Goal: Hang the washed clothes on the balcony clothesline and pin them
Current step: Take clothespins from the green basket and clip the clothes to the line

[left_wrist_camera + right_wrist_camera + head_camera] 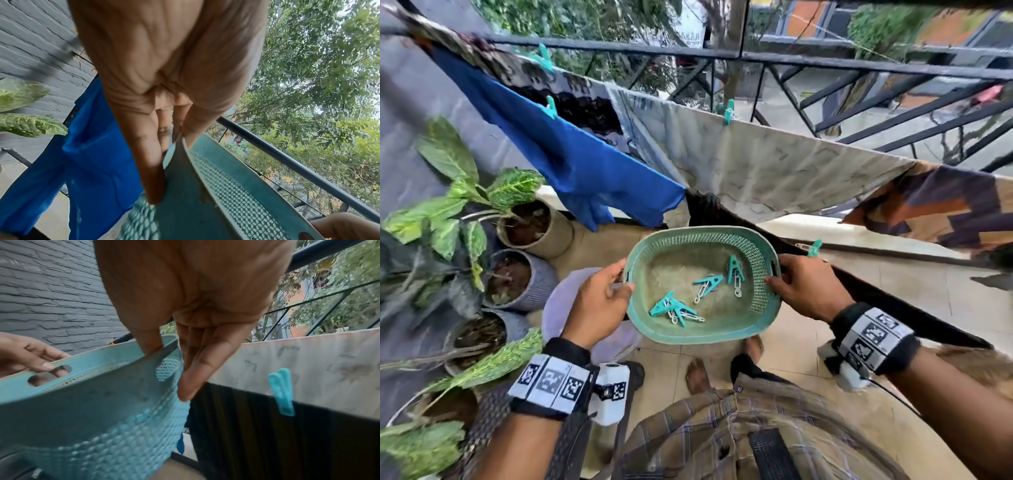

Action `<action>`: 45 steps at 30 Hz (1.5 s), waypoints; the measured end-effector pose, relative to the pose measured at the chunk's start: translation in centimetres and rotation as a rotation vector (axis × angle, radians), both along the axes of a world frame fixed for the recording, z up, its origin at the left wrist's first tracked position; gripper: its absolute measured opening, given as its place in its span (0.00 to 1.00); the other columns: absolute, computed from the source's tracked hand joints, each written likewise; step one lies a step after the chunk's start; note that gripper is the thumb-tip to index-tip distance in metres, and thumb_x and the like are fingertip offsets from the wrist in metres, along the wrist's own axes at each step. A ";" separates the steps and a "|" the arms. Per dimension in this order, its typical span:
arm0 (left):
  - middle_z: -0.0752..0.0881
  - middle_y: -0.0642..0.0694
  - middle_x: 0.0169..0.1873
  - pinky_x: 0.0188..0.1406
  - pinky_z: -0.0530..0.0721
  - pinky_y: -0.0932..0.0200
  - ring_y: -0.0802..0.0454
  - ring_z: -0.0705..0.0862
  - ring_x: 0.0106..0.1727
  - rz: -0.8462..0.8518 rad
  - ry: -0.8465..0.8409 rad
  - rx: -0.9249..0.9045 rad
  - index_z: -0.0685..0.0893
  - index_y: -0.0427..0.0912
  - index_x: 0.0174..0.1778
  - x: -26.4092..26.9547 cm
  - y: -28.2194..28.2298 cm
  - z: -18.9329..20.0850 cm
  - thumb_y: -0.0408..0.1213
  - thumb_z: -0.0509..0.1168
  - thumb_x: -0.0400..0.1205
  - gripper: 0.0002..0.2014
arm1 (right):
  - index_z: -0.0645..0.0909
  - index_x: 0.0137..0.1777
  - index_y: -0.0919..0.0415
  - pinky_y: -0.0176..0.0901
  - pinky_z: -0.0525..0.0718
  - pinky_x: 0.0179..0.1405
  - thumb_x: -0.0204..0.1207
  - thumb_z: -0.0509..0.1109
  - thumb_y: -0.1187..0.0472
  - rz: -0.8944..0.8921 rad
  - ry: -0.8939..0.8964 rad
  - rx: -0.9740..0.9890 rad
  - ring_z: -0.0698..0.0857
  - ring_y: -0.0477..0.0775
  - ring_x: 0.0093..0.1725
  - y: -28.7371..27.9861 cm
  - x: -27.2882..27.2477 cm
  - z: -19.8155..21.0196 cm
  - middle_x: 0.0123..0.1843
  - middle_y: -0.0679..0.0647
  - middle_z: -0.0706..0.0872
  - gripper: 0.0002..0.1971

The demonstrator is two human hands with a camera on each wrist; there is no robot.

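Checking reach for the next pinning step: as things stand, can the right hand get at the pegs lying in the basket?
Probably not at once: the right hand grips the basket rim, as does the left hand. The pegs lie uncovered.

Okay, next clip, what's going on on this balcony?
A person is holding a green plastic basket by its two ends, the left hand gripping one rim and the right hand the other. A few teal clothespins lie loose inside it. Laundry is already on the lines: a blue cloth, a pale printed sheet and a dark garment, each clipped with teal pegs. Potted plants stand on the left.
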State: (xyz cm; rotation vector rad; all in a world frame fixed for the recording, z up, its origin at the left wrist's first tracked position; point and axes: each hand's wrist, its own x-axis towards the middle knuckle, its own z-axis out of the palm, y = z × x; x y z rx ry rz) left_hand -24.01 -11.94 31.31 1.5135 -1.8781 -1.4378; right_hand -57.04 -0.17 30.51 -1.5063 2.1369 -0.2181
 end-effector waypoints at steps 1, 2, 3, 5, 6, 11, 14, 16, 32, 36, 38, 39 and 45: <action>0.92 0.58 0.55 0.57 0.86 0.61 0.61 0.89 0.55 0.016 0.017 -0.006 0.83 0.55 0.69 0.4 0.1 0.1 0.24 0.63 0.85 0.23 | 0.83 0.49 0.49 0.44 0.82 0.40 0.76 0.69 0.48 -0.029 -0.019 -0.014 0.89 0.56 0.42 -0.1 0.7 0.0 0.34 0.43 0.86 0.07; 0.92 0.58 0.54 0.56 0.86 0.61 0.60 0.89 0.56 0.045 0.033 -0.006 0.83 0.57 0.67 0.8 0.3 0.1 0.25 0.64 0.85 0.22 | 0.83 0.45 0.50 0.46 0.85 0.42 0.74 0.68 0.51 -0.061 -0.046 -0.033 0.89 0.56 0.40 -0.1 1.4 0.0 0.33 0.45 0.87 0.06; 0.92 0.58 0.54 0.56 0.86 0.60 0.58 0.89 0.57 0.084 0.061 0.001 0.83 0.59 0.66 1.0 0.5 0.1 0.27 0.66 0.84 0.21 | 0.83 0.43 0.51 0.49 0.87 0.43 0.73 0.68 0.52 -0.100 -0.080 -0.053 0.89 0.55 0.38 -0.1 1.7 0.1 0.33 0.46 0.88 0.05; 0.92 0.58 0.53 0.55 0.86 0.59 0.57 0.89 0.56 0.170 0.112 0.047 0.84 0.61 0.62 1.6 0.9 0.2 0.38 0.70 0.79 0.17 | 0.82 0.39 0.49 0.51 0.89 0.42 0.71 0.68 0.54 -0.173 -0.143 -0.068 0.90 0.53 0.37 -0.2 2.3 0.6 0.34 0.47 0.90 0.03; 0.92 0.57 0.53 0.56 0.87 0.57 0.56 0.90 0.56 0.190 0.123 0.071 0.84 0.60 0.60 1.8 1.1 0.0 0.44 0.71 0.77 0.16 | 0.83 0.38 0.48 0.51 0.90 0.42 0.71 0.69 0.55 -0.202 -0.170 -0.068 0.90 0.52 0.37 -0.2 2.5 0.8 0.35 0.47 0.90 0.02; 0.92 0.51 0.48 0.45 0.92 0.53 0.49 0.92 0.53 0.149 0.046 0.153 0.84 0.53 0.53 1.8 3.1 -1.2 0.28 0.66 0.83 0.13 | 0.86 0.40 0.46 0.50 0.91 0.42 0.73 0.73 0.53 -0.260 -0.230 -0.014 0.89 0.43 0.31 1.1 3.2 1.9 0.33 0.45 0.91 0.02; 0.92 0.55 0.47 0.54 0.91 0.43 0.53 0.91 0.52 0.110 -0.025 0.127 0.85 0.55 0.51 1.1 4.0 -1.6 0.27 0.64 0.80 0.15 | 0.84 0.55 0.42 0.46 0.88 0.43 0.69 0.72 0.32 -0.250 -0.081 0.003 0.88 0.43 0.38 2.6 2.7 2.6 0.38 0.40 0.90 0.20; 0.93 0.57 0.43 0.52 0.91 0.43 0.57 0.91 0.49 0.102 -0.033 0.136 0.85 0.53 0.48 0.3 4.4 -1.9 0.24 0.63 0.80 0.17 | 0.81 0.60 0.42 0.46 0.86 0.44 0.66 0.70 0.27 -0.255 0.045 -0.088 0.87 0.44 0.42 3.1 2.2 3.5 0.41 0.39 0.89 0.28; 0.91 0.57 0.46 0.54 0.88 0.50 0.49 0.89 0.52 -0.504 -0.221 0.032 0.86 0.61 0.55 -15.3 11.7 0.7 0.32 0.61 0.74 0.21 | 0.79 0.64 0.54 0.52 0.84 0.59 0.70 0.74 0.52 0.567 0.215 0.406 0.85 0.63 0.61 6.4 4.3 2.0 0.61 0.57 0.86 0.22; 0.92 0.53 0.54 0.59 0.86 0.51 0.46 0.87 0.59 -0.618 -0.292 -0.047 0.83 0.60 0.68 -19.2 15.4 0.5 0.38 0.59 0.71 0.28 | 0.76 0.68 0.57 0.44 0.75 0.45 0.74 0.74 0.58 0.421 0.144 0.330 0.86 0.65 0.57 11.3 1.1 0.3 0.59 0.60 0.86 0.23; 0.92 0.52 0.55 0.59 0.86 0.51 0.46 0.87 0.59 -0.641 -0.298 -0.050 0.83 0.59 0.69 -21.1 17.7 0.3 0.35 0.60 0.73 0.28 | 0.75 0.70 0.59 0.45 0.72 0.42 0.76 0.71 0.61 0.379 0.134 0.302 0.85 0.65 0.59 14.1 -0.4 0.1 0.61 0.61 0.85 0.22; 0.91 0.52 0.55 0.60 0.86 0.52 0.47 0.87 0.60 -0.645 -0.290 -0.041 0.83 0.59 0.69 -22.0 19.0 0.2 0.34 0.60 0.73 0.28 | 0.75 0.70 0.60 0.46 0.73 0.43 0.77 0.69 0.62 0.373 0.127 0.293 0.85 0.65 0.59 15.6 -1.3 0.0 0.61 0.62 0.85 0.20; 0.92 0.54 0.54 0.60 0.85 0.52 0.49 0.87 0.60 -0.650 -0.257 -0.015 0.86 0.58 0.64 -27.2 25.4 -0.3 0.36 0.60 0.70 0.27 | 0.82 0.61 0.62 0.46 0.75 0.38 0.76 0.69 0.64 0.365 0.078 0.336 0.87 0.65 0.54 22.2 -5.8 -1.1 0.55 0.60 0.87 0.14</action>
